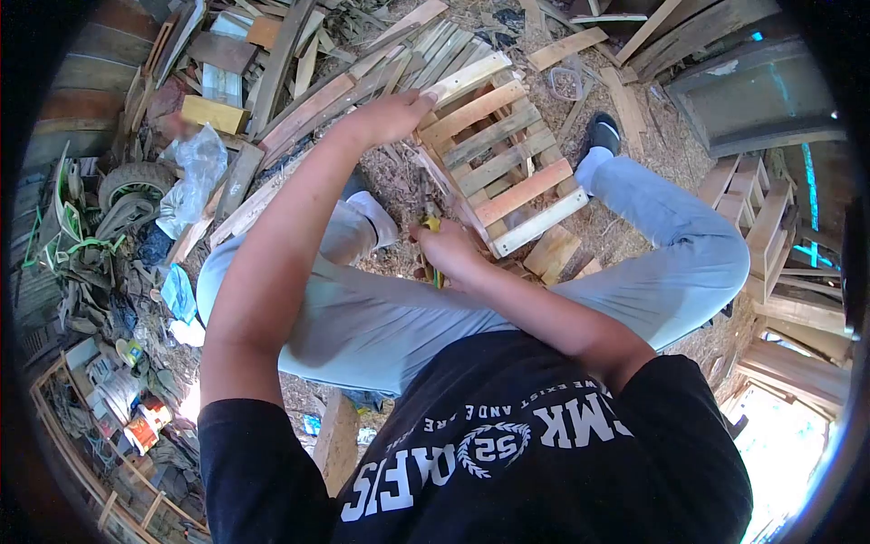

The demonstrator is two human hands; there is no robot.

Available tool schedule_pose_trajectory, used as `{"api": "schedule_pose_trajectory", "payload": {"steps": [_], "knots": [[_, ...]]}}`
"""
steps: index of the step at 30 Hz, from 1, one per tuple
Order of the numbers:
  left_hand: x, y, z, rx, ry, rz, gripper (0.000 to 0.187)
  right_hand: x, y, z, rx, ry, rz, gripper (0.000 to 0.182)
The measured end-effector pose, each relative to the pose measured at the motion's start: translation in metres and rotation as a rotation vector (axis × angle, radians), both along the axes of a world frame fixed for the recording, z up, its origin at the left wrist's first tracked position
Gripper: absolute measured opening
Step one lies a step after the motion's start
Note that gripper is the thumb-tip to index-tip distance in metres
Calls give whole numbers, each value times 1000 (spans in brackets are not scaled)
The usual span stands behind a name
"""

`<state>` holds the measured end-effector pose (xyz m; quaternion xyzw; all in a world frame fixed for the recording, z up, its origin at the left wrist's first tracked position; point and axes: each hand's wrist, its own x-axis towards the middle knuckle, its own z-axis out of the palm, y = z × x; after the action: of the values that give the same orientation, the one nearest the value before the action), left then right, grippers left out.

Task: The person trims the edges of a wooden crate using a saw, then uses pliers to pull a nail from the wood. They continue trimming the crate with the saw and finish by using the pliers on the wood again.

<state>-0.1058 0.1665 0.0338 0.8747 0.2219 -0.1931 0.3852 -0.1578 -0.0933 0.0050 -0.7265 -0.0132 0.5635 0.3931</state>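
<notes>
Left hand (391, 116) gripping wooden crate (497, 154) — right hand (450, 251) closed on yellow-handled tool (432, 223), sawdust ground

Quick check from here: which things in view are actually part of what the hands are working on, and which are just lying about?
In hand:
- slatted wooden crate, gripped at its top edge by the left hand
- yellow-handled tool in the right hand

Lying about:
- loose planks
- plastic bag
- wheel
- finished crates

the slatted crate (497, 154) is rough, matt bare wood; the bag (195, 168) beside the planks is glossy clear plastic.
</notes>
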Motion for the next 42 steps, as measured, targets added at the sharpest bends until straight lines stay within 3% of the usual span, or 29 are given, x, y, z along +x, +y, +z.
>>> {"api": "schedule_pose_trajectory", "payload": {"steps": [4, 7, 10, 12, 27, 30, 35, 42], "knots": [[5, -3, 15, 24, 59, -38, 84, 3, 3, 15, 57, -110, 1, 44], [7, 0, 12, 41, 66, -45, 86, 10, 9, 44, 4, -35, -58, 31], [9, 1, 7, 29, 107, -67, 87, 10, 1, 33, 53, -115, -78, 45], [10, 1, 6, 27, 85, -65, 90, 14, 2, 30, -121, -389, 184, 39], [9, -5, 24, 65, 139, -76, 89, 25, 17, 25, -164, -247, 136, 44], [8, -4, 22, 46, 100, -90, 88, 21, 14, 11, -130, -358, 143, 38], [8, -6, 29, 39, 107, -95, 86, 23, 13, -4, -177, -317, 139, 39], [8, -6, 22, 49, 103, -67, 85, 34, 33, 50, -190, -269, 158, 49]]}}
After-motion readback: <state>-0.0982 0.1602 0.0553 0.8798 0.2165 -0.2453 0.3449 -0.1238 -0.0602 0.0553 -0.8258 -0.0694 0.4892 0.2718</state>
